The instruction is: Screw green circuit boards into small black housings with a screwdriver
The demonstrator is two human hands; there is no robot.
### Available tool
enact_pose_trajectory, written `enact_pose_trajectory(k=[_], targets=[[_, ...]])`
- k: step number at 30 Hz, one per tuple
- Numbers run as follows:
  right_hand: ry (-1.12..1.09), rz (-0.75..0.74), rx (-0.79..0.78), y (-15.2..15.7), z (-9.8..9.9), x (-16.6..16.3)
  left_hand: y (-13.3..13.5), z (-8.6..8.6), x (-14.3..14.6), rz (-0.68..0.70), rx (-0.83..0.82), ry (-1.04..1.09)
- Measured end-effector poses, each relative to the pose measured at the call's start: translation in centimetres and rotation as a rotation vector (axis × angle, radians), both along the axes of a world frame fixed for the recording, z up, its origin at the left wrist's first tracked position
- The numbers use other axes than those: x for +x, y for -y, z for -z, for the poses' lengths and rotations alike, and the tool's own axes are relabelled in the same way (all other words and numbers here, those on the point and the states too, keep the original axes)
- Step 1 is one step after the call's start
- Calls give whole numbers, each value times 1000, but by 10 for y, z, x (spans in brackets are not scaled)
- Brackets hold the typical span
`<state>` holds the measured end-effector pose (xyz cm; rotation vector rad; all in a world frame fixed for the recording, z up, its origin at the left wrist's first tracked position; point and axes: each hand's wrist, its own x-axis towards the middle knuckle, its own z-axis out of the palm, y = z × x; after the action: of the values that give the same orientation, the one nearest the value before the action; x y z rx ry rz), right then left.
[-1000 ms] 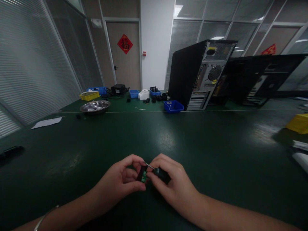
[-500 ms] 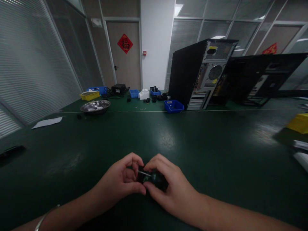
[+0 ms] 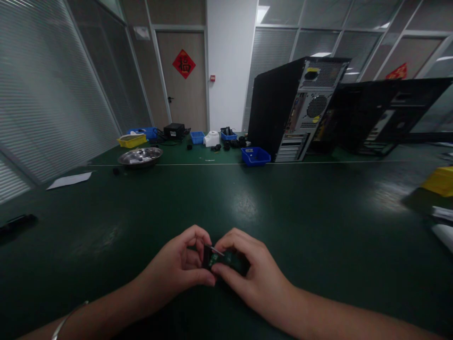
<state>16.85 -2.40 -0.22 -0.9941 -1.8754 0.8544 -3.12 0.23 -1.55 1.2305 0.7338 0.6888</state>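
Observation:
Both my hands meet low in the middle of the view, just above the dark green table. Between them is a small black part with a green circuit board showing inside it. My left hand pinches the part from the left, thumb below and fingers curled over it. My right hand grips the part's right end, and a thin silver pin or tool tip sticks out between its fingers toward the board. Most of the part is hidden by my fingers.
A black computer tower stands at the back, with a second open case to its right. Blue bins, a yellow tray, a metal bowl and a white device line the far edge. A yellow bin sits at right, paper at left.
The hands stay together in the same spot. The small part has been turned slightly between the fingers, and the silver tip has shifted a little against the board.

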Motion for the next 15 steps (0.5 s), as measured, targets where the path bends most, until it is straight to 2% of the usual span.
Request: enact_pose_trajectory(k=[10, 15], targets=[[-40, -51, 25, -1, 4, -1, 1, -3, 1, 13, -10, 36], [-9, -89, 49, 0, 0, 1, 0, -9, 1, -3, -14, 81]])
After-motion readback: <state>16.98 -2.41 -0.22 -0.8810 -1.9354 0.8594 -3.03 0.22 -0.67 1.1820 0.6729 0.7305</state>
